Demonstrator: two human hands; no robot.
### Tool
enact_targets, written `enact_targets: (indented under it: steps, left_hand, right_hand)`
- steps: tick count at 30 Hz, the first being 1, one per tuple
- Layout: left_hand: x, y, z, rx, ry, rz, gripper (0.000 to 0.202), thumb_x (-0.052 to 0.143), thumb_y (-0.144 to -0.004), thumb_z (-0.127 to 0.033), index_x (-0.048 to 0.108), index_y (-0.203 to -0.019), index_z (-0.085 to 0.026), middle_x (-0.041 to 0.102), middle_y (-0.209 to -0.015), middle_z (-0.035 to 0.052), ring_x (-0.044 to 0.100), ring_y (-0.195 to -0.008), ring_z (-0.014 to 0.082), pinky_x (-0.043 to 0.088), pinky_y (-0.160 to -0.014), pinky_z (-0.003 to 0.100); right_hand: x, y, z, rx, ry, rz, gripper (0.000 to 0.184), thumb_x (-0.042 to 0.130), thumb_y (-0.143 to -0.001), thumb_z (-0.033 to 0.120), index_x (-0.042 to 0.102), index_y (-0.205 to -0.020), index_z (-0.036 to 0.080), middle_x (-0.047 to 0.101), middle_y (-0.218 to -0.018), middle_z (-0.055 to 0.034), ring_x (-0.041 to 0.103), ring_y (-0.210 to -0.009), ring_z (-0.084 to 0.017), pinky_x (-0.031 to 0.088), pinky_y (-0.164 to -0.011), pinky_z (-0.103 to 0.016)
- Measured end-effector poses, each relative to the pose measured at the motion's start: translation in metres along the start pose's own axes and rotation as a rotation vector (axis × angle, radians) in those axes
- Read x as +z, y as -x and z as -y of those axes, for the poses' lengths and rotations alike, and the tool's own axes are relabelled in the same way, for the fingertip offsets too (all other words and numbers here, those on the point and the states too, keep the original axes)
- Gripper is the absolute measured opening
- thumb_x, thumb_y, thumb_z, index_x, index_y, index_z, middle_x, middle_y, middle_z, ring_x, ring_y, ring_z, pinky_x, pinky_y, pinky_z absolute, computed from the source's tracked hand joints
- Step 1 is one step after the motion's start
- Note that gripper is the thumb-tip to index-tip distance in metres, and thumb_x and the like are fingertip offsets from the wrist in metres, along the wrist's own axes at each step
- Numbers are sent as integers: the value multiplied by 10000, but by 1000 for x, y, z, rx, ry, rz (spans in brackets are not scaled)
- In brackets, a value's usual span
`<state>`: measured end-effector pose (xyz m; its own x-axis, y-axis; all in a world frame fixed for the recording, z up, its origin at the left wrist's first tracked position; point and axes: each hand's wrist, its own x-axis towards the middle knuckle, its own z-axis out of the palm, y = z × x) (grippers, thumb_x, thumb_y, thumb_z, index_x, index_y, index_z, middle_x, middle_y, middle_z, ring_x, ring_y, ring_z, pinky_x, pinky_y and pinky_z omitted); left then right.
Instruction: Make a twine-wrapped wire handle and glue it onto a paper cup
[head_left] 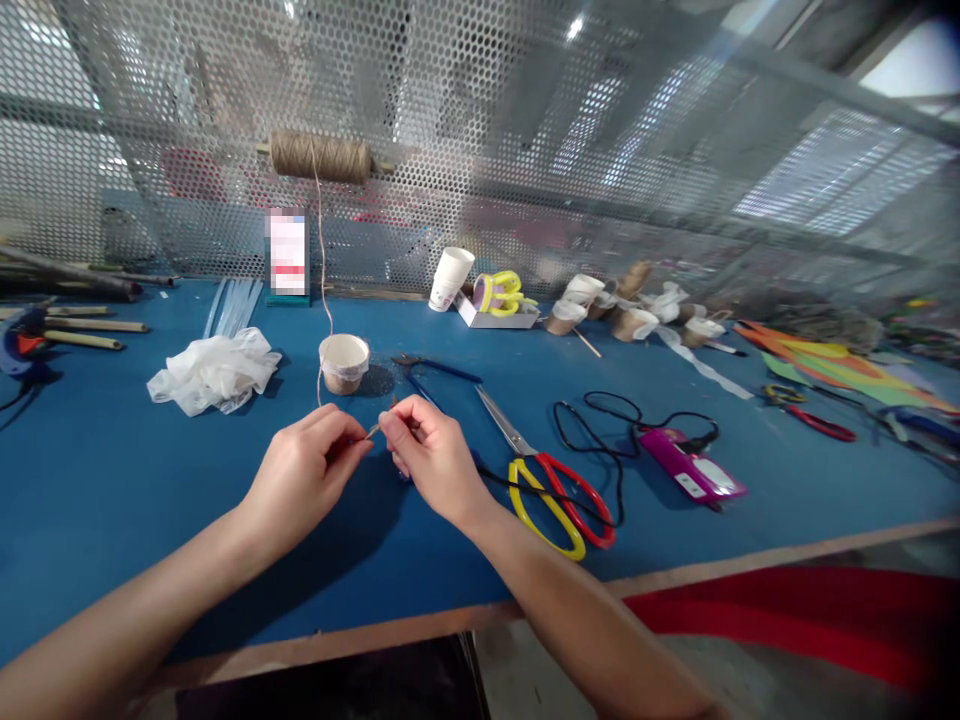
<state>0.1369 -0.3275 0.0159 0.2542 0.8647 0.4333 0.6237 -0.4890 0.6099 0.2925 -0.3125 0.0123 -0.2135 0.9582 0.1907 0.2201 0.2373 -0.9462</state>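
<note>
My left hand (304, 475) is closed in a pinch, and twine (323, 260) comes down to it from a brown spool (321, 158) on the mesh. Between both sets of fingertips a short, thin piece shows, which looks like the twine's end. My right hand (427, 455) pinches its other side, with thumb and forefinger together; the fingers hide most of it. Just beyond the hands stands a small cup (344, 364), white inside with a brown wrapped outside. Blue-handled pliers (442, 372) lie beyond my right hand.
Large scissors (536, 455) with red and yellow handles lie at right, crossed by the black cable of a purple power strip (690, 465). Crumpled white plastic (216, 372) is at left. Paper cups (451, 278), a small box (496, 316) and several wrapped cups line the back.
</note>
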Motion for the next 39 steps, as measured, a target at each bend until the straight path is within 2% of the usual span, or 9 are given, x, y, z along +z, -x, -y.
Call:
enact_targets:
  steps: [4, 8, 13, 17, 22, 27, 30, 35, 39]
  left_hand:
    - [-7, -6, -2, -321, 424, 188, 213, 523, -769, -353, 536, -701, -152, 477, -564, -35, 410, -486, 78, 314, -448, 195]
    - [-9, -7, -3, -444, 584, 272, 245, 537, -741, -390, 527, -685, -151, 417, -508, -58, 363, -443, 65, 271, -415, 187]
    - [-4, -3, -4, -297, 369, 163, 186, 525, -757, -320, 540, -675, -153, 511, -601, -18, 422, -530, 90, 329, -497, 212]
    - [-3, -1, -4, -122, 126, 53, 146, 509, -771, -255, 562, -677, -156, 535, -637, -3, 453, -575, 104, 344, -555, 230]
    - [-6, -4, -3, -318, 370, 165, 203, 526, -757, -340, 539, -678, -153, 509, -597, -20, 410, -521, 87, 322, -488, 212]
    - [-10, -7, -4, -479, 566, 281, 251, 546, -732, -402, 531, -684, -156, 408, -498, -62, 342, -440, 66, 241, -406, 191]
    - [-10, -7, -5, -448, 547, 273, 234, 551, -733, -371, 528, -658, -151, 409, -506, -60, 335, -453, 63, 249, -420, 192]
    - [-8, -4, -4, -333, 476, 194, 198, 542, -747, -331, 537, -665, -151, 513, -608, -23, 420, -546, 88, 330, -499, 207]
    - [-7, -2, -3, -256, 362, 154, 182, 524, -767, -322, 547, -685, -161, 538, -614, -14, 444, -544, 98, 347, -502, 212]
  right_hand:
    - [-2, -2, 3, 38, -191, 33, 241, 540, -786, 415, 493, -763, 179, 461, -577, 53, 393, -409, -49, 322, -398, -192]
    - [-3, -2, 7, 36, -171, 64, 213, 517, -802, 387, 526, -800, 175, 476, -613, 37, 400, -436, -56, 328, -414, -200]
    - [0, 2, 8, -144, 180, -83, 202, 497, -814, 337, 515, -703, 169, 496, -641, 9, 437, -571, -94, 358, -541, -232]
    - [1, -1, 3, 16, -4, -31, 239, 526, -791, 384, 526, -698, 164, 459, -598, 26, 401, -491, -78, 313, -466, -228]
    - [-5, -6, -1, 227, -462, 147, 256, 571, -759, 408, 572, -835, 164, 466, -622, 38, 388, -425, -46, 280, -417, -207]
    - [-6, -2, 7, -5, -157, 42, 178, 612, -744, 335, 548, -748, 169, 497, -635, 32, 432, -488, -60, 333, -459, -211]
    - [-5, 0, 8, -70, -5, 5, 204, 595, -759, 327, 510, -665, 167, 475, -618, 35, 409, -495, -60, 330, -464, -212]
    - [-6, -3, 3, 160, -371, 190, 255, 574, -761, 418, 499, -756, 174, 466, -602, 47, 414, -451, -54, 332, -424, -202]
    - [-6, -4, 3, 245, -489, 189, 304, 544, -774, 462, 507, -749, 161, 502, -607, 30, 407, -444, -46, 320, -381, -175]
